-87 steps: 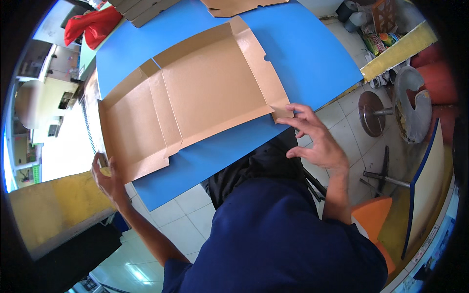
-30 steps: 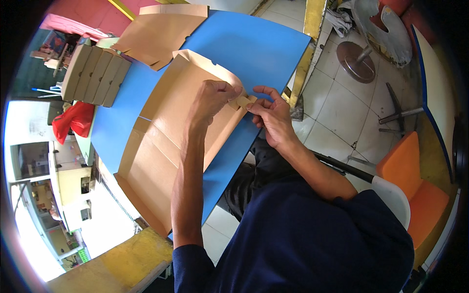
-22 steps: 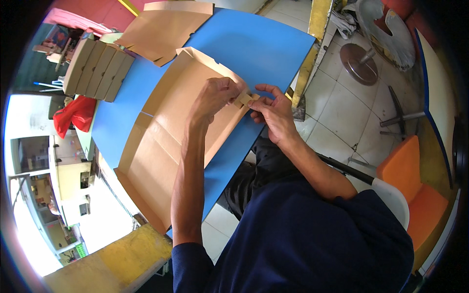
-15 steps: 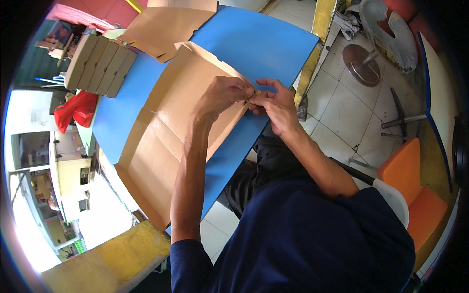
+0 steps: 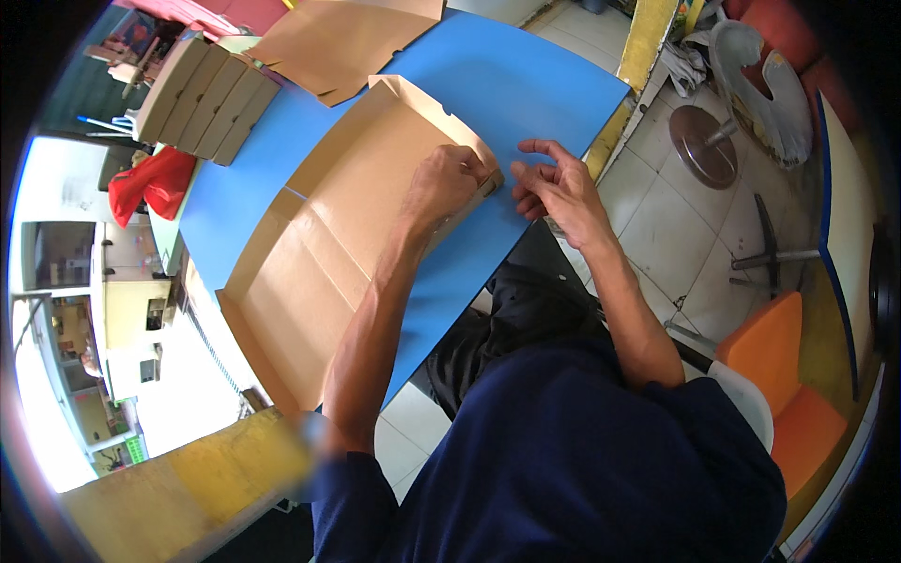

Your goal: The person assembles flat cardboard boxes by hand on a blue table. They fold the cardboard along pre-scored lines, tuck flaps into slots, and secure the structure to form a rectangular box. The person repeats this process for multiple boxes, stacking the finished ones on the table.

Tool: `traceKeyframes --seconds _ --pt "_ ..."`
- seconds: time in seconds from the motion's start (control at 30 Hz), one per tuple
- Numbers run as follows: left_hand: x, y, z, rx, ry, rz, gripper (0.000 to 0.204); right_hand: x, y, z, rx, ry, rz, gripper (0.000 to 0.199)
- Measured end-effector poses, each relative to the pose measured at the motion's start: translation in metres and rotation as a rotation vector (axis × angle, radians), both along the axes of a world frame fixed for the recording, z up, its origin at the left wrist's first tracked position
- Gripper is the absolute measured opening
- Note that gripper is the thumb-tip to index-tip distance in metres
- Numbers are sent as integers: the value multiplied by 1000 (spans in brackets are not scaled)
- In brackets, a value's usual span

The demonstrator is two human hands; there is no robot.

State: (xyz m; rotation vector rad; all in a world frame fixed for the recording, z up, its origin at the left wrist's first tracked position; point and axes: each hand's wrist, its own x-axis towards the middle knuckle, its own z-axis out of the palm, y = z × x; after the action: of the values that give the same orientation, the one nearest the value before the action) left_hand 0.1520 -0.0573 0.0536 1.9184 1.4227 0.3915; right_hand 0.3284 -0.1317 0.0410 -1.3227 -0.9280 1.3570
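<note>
A flat brown cardboard box blank (image 5: 338,216) lies unfolded on the blue table (image 5: 526,84). My left hand (image 5: 450,178) is closed on the folded side flap at the blank's near right corner, pressing it down. Just to the right, my right hand (image 5: 558,188) touches the same corner with its fingers spread and holds nothing. The far side wall of the blank stands up a little.
Another flat cardboard blank (image 5: 347,38) lies at the table's far end. A stack of folded boxes (image 5: 202,98) and a red bag (image 5: 150,183) sit at the left. Stools (image 5: 704,141) and an orange chair (image 5: 779,375) stand at the right.
The view swung left over the blank. Both hands came to its near right corner and folded the flap; the right hand has now let go and spread its fingers.
</note>
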Motion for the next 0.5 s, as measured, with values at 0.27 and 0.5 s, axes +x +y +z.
traceKeyframes --seconds 0.27,0.5 --pt "-12 -66 12 432 0 -215 14 10 2 -5 142 -123 -34 48" --pt "-37 -146 59 -156 324 -614 25 7 28 -3 509 -545 -37 55"
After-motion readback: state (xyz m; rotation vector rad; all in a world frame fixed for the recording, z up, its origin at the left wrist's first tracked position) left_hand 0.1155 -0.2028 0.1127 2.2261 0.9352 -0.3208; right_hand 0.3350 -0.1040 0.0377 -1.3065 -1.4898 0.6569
